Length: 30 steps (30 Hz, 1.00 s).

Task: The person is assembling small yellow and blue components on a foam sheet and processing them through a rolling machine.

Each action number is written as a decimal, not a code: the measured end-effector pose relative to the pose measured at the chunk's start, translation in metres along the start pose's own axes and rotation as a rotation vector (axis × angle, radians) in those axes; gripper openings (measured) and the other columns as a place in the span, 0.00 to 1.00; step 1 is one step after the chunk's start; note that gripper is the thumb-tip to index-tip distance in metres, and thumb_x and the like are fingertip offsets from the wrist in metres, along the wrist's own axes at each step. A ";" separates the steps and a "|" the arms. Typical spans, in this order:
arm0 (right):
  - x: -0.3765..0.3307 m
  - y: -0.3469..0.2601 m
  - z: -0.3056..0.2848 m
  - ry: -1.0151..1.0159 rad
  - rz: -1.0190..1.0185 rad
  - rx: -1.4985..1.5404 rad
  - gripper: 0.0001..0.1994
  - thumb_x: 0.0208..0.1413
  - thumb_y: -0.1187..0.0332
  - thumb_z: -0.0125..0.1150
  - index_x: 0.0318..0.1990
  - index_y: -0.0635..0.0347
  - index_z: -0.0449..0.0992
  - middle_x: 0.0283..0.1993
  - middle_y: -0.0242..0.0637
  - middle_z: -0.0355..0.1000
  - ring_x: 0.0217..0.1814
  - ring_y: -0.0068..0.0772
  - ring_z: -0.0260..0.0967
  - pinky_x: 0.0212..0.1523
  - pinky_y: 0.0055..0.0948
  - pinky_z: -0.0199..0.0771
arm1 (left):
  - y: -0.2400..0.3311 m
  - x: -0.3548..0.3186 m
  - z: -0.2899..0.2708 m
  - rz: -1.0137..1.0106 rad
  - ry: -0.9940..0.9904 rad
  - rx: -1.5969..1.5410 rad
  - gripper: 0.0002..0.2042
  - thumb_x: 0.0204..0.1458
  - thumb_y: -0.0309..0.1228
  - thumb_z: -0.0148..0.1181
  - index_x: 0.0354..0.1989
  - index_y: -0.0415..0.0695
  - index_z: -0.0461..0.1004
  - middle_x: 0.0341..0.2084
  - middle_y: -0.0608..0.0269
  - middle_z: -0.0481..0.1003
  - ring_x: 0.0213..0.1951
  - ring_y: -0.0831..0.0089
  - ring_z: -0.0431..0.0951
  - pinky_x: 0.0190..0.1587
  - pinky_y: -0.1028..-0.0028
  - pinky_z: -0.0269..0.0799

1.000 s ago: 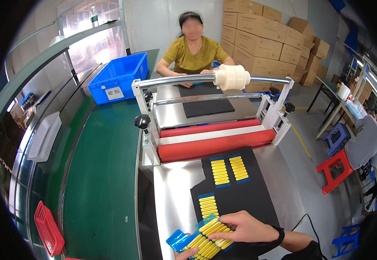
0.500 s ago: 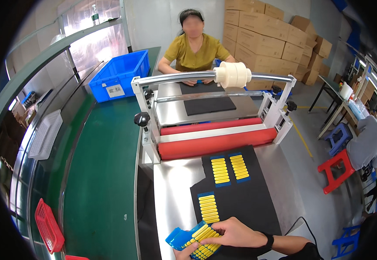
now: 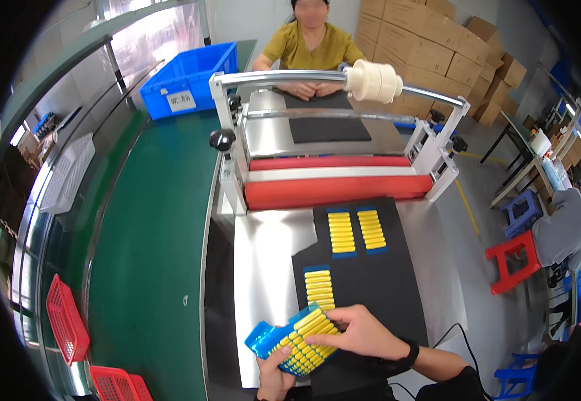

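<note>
Over the black mat (image 3: 384, 294), both hands (image 3: 369, 334) pinch yellow-striped blue sheets (image 3: 304, 357), more of the left now showing.

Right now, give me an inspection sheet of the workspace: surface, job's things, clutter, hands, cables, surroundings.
Surface: black sheet on metal table, before red rollers.
Job's things: three yellow-and-blue strips on the sheet; similar bundle held.
Clutter: blue bin on green surface; two red baskets at left.
Hands: left hand and right hand both grip the bundle.
Cables: black cable near right forearm.
Surroundings: co-worker opposite, stacked cardboard boxes, red stool.
</note>
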State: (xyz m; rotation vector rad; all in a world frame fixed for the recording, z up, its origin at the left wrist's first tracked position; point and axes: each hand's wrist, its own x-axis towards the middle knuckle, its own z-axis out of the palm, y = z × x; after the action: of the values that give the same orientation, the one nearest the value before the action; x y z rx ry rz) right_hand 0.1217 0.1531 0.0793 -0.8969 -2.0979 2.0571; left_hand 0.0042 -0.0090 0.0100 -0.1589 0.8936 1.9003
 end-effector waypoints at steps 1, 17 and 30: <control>0.005 0.008 0.003 0.024 -0.073 0.087 0.18 0.55 0.61 0.73 0.44 0.70 0.80 0.35 0.34 0.80 0.32 0.14 0.71 0.33 0.20 0.73 | -0.001 0.003 -0.003 0.000 -0.012 -0.044 0.23 0.50 0.20 0.59 0.57 0.36 0.66 0.48 0.45 0.76 0.51 0.55 0.79 0.55 0.57 0.76; 0.006 0.032 -0.077 0.473 -0.085 0.100 0.14 0.60 0.68 0.67 0.47 0.71 0.78 0.43 0.39 0.81 0.42 0.23 0.79 0.44 0.24 0.79 | -0.004 0.018 -0.027 -0.013 -0.066 -0.001 0.27 0.49 0.28 0.60 0.60 0.40 0.66 0.47 0.48 0.77 0.47 0.55 0.80 0.54 0.58 0.76; 0.001 0.045 -0.115 0.765 -0.013 -0.660 0.14 0.53 0.64 0.68 0.31 0.72 0.77 0.30 0.57 0.77 0.36 0.56 0.77 0.37 0.42 0.75 | -0.007 0.026 -0.023 -0.009 -0.062 -0.004 0.26 0.48 0.29 0.58 0.59 0.40 0.67 0.45 0.50 0.77 0.47 0.57 0.80 0.53 0.59 0.76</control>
State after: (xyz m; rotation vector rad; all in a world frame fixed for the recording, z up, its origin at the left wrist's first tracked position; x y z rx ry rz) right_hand 0.1876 0.2531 0.0485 -1.4239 -2.2394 0.7372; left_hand -0.0098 -0.0032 -0.0225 -0.1060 0.8461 1.8892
